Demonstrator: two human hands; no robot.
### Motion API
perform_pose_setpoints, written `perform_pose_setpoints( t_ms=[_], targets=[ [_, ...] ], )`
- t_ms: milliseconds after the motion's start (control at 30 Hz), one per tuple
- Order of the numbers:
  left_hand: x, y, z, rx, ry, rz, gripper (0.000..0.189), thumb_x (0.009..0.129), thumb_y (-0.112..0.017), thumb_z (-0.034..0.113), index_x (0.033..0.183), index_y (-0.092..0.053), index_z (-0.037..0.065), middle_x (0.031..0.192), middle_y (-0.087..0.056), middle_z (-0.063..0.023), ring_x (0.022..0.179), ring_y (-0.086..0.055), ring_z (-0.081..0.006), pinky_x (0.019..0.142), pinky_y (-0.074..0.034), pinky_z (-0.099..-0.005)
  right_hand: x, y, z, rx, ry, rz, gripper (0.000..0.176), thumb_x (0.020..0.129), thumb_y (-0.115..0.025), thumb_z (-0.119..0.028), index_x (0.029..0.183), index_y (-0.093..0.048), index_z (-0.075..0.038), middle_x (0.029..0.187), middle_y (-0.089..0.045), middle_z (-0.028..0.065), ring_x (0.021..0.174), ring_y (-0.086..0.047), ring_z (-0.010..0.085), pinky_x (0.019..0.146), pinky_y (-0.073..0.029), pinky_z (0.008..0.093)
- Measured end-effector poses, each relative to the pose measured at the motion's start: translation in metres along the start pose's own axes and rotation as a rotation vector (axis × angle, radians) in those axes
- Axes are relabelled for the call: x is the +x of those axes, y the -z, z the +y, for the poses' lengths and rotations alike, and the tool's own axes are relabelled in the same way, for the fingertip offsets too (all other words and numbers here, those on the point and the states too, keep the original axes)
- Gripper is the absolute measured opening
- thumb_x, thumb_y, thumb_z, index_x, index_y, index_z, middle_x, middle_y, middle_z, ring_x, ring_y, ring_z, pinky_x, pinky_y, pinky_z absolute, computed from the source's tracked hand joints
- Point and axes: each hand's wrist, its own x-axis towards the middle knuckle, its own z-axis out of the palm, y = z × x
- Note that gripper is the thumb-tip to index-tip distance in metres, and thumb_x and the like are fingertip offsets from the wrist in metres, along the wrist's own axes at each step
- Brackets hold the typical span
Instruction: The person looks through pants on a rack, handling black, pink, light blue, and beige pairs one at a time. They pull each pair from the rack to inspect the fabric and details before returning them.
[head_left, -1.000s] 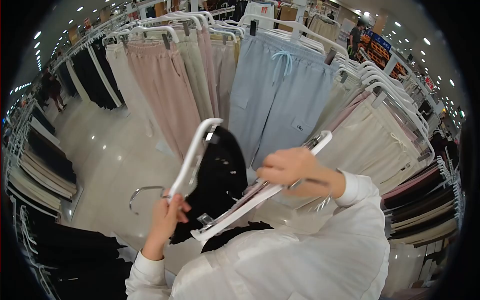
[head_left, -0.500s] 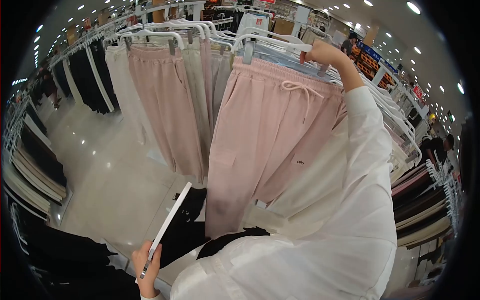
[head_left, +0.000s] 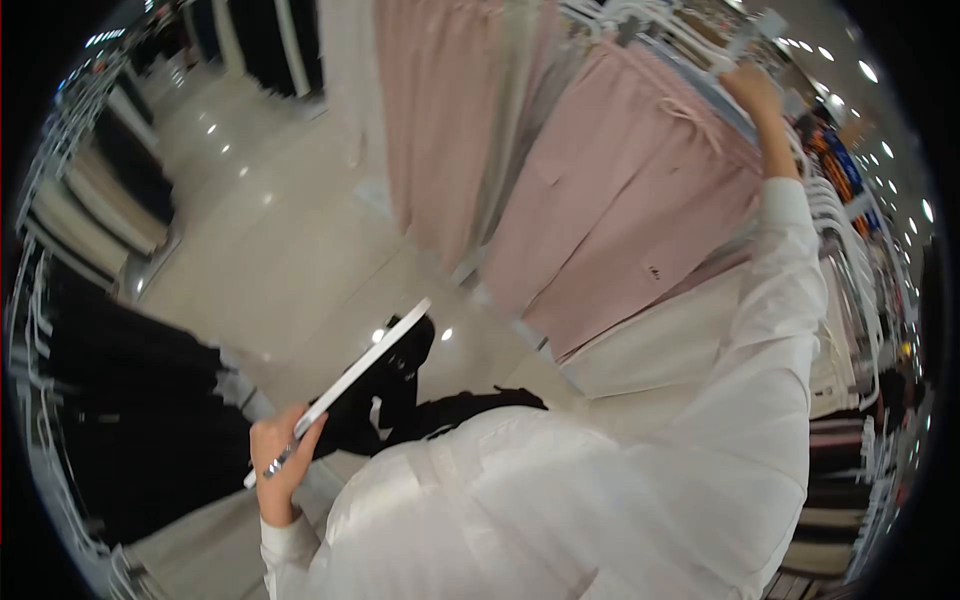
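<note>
My left hand [head_left: 285,450] is closed around a long white hanger [head_left: 370,365], seen nearly edge-on, with a metal clip near my fingers. It slants up and to the right, over the floor. At the upper right, my right hand [head_left: 755,92] reaches up to the rack and is closed on the white hanger [head_left: 690,45] of the pink drawstring pants [head_left: 620,190]. Those pants hang at a tilt in view, with a small dark logo on one leg. Motion blur softens the fingers of my right hand.
More pink pants [head_left: 440,120] and pale ones hang left of the held pair; cream pants [head_left: 650,345] hang beside it. Black garments [head_left: 130,430] fill a rack at lower left. Shiny tiled floor [head_left: 270,250] lies between racks. Black shoes and trousers show below me.
The view has tipped downward and turned, so the rack and pink pants appear higher and farther right. Both hands keep their hold; the white hanger in my left hand now leans more.
</note>
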Motion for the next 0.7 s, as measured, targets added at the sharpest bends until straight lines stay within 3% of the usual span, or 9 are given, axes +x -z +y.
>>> perform_pose_setpoints(
  t_ms=[100,167,233,300,433,533,600,633,700],
  targets=[
    [-0.012,0.002,0.003,-0.007,-0.002,0.094,0.027,0.074,-0.067,0.024,0.064,-0.054,0.002,0.055,-0.049,-0.0164,0.05,-0.048,-0.0352,0.044,-0.037,-0.0353,-0.051,-0.019,-0.005,-0.159,0.081,0.531,0.043,0.077,-0.053,-0.036,0.109,-0.056,-0.008,0.104,-0.058,0.0177,0.097,-0.054,0.0358,0.084,-0.042,0.0445],
    [-0.022,0.001,-0.005,0.084,0.07,0.177,0.032,0.074,-0.068,0.028,0.061,-0.052,0.003,0.052,-0.047,-0.0148,0.048,-0.047,-0.0338,0.043,-0.037,-0.0346,-0.104,-0.01,-0.053,-0.077,0.173,0.942,0.041,0.075,-0.059,-0.028,0.111,-0.055,-0.007,0.108,-0.056,0.0142,0.096,-0.052,0.034,0.086,-0.04,0.0419],
    [-0.023,0.007,-0.016,0.207,0.124,0.257,0.035,0.074,-0.067,0.031,0.059,-0.051,0.005,0.05,-0.047,-0.0122,0.045,-0.047,-0.0317,0.042,-0.037,-0.0344,-0.146,-0.01,-0.109,0.456,0.38,0.758,0.046,0.073,-0.063,-0.018,0.115,-0.053,-0.005,0.114,-0.053,0.0124,0.105,-0.049,0.0328,0.09,-0.038,0.0402],
    [-0.018,0.021,-0.017,0.384,0.068,0.277,0.038,0.074,-0.067,0.035,0.056,-0.049,0.006,0.047,-0.048,-0.01,0.043,-0.048,-0.0294,0.041,-0.037,-0.033,-0.2,0.006,-0.17,0.941,0.715,0.393,0.049,0.07,-0.065,-0.009,0.117,-0.051,-0.002,0.116,-0.051,0.0144,0.11,-0.046,0.0339,0.093,-0.036,0.0405],
    [-0.01,0.042,-0.007,0.315,0.076,0.276,0.035,0.074,-0.066,0.038,0.06,-0.055,0.008,0.047,-0.049,-0.0077,0.042,-0.05,-0.0266,0.04,-0.038,-0.0306,-0.278,0.053,-0.277,1.3,1.241,0.066,0.056,0.066,-0.068,-0.009,0.118,-0.05,-0.003,0.118,-0.05,0.0165,0.114,-0.042,0.0352,0.095,-0.035,0.0409],
    [-0.014,0.049,-0.001,0.328,0.123,0.254,0.031,0.074,-0.065,0.04,0.067,-0.061,0.01,0.049,-0.052,-0.0056,0.043,-0.051,-0.0254,0.04,-0.039,-0.0307,-0.325,0.073,-0.35,1.373,1.412,0.2,0.055,0.066,-0.068,-0.015,0.117,-0.051,-0.007,0.108,-0.054,0.0136,0.103,-0.05,0.0306,0.09,-0.039,0.0383],
    [-0.025,0.052,0.001,0.305,0.159,0.276,0.031,0.075,-0.064,0.04,0.068,-0.062,0.01,0.051,-0.054,-0.0064,0.045,-0.053,-0.0253,0.041,-0.04,-0.031,-0.356,0.083,-0.382,1.132,1.465,0.368,0.047,0.066,-0.067,-0.021,0.11,-0.055,-0.009,0.088,-0.055,0.0069,0.085,-0.055,0.0223,0.077,-0.043,0.0342],
    [-0.038,0.052,-0.002,0.312,0.177,0.299,0.032,0.075,-0.064,0.039,0.068,-0.061,0.008,0.052,-0.054,-0.0077,0.046,-0.053,-0.0254,0.041,-0.04,-0.0312,-0.368,0.09,-0.391,1.187,1.512,0.386,0.047,0.066,-0.067,-0.021,0.11,-0.055,-0.009,0.088,-0.055,0.0069,0.085,-0.055,0.0223,0.077,-0.043,0.0342],
    [-0.064,0.052,-0.011,0.294,0.202,0.318,0.029,0.076,-0.063,0.038,0.072,-0.064,0.009,0.053,-0.055,-0.0073,0.047,-0.054,-0.0248,0.041,-0.04,-0.0307,-0.377,0.092,-0.406,1.135,1.598,0.381,0.039,0.067,-0.066,-0.023,0.102,-0.058,-0.009,0.071,-0.048,0.0031,0.068,-0.051,0.0192,0.06,-0.04,0.033]
  ],
)
